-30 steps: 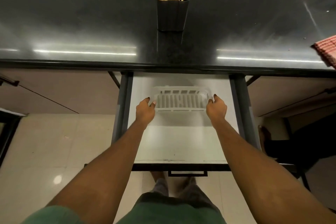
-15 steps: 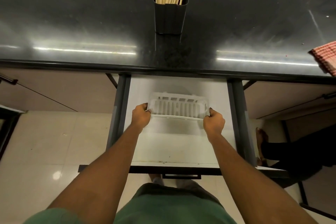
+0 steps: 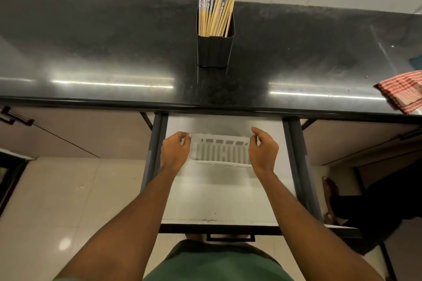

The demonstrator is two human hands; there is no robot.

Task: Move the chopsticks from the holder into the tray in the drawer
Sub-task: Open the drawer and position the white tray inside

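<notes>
Several wooden chopsticks (image 3: 215, 12), some with blue-patterned tops, stand upright in a black holder (image 3: 214, 52) on the dark counter (image 3: 102, 48). Below the counter's front edge a white drawer (image 3: 223, 201) is pulled out. A white slotted tray (image 3: 220, 150) lies in its back half, with nothing in it. My left hand (image 3: 175, 150) hovers at the tray's left end and my right hand (image 3: 263, 150) at its right end. The fingers of both are loosely curled and lifted off the tray's rim, holding nothing.
A red checked cloth (image 3: 404, 90) lies on the counter's right edge. The drawer's dark side rails (image 3: 296, 166) flank it, and its handle (image 3: 230, 237) is near my waist. Another person's foot (image 3: 328, 189) stands on the floor at right.
Both hands gripped the tray's ends and slid it a little nearer in the drawer. They have now let go and lifted slightly. The view has tilted up, showing the whole holder.
</notes>
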